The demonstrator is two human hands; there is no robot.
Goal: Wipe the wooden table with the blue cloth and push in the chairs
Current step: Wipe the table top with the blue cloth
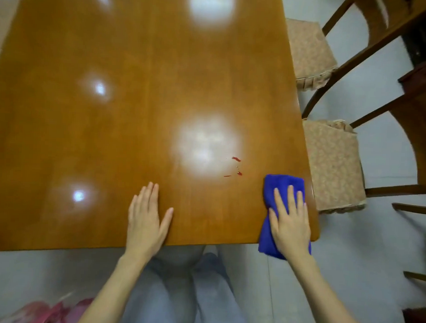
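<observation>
Folded blue microfibre cloth (282, 188), deep blue and soft-piled, lying at the near right corner of the glossy orange-brown wooden table (136, 109), its near end overhanging the edge; the right hand (289, 223) presses flat upon it, fingers straight and slightly spread. The left hand (147, 222) rests flat on bare wood well to the cloth's left, thumb apart; small red specks (236, 167), possibly spilled sauce, lie between the two; two wooden chairs with beige cushioned seats (334, 164) stand beside the table's right edge.

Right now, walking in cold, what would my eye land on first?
The bright blue cloth, pressed flat under the right hand at the near right corner of the glossy wooden table, one end hanging over the near edge. Just beyond and left of it lie small red smears, not yet wiped. The left hand rests flat near the edge, and two cushioned chairs stand along the table's right side.
</observation>
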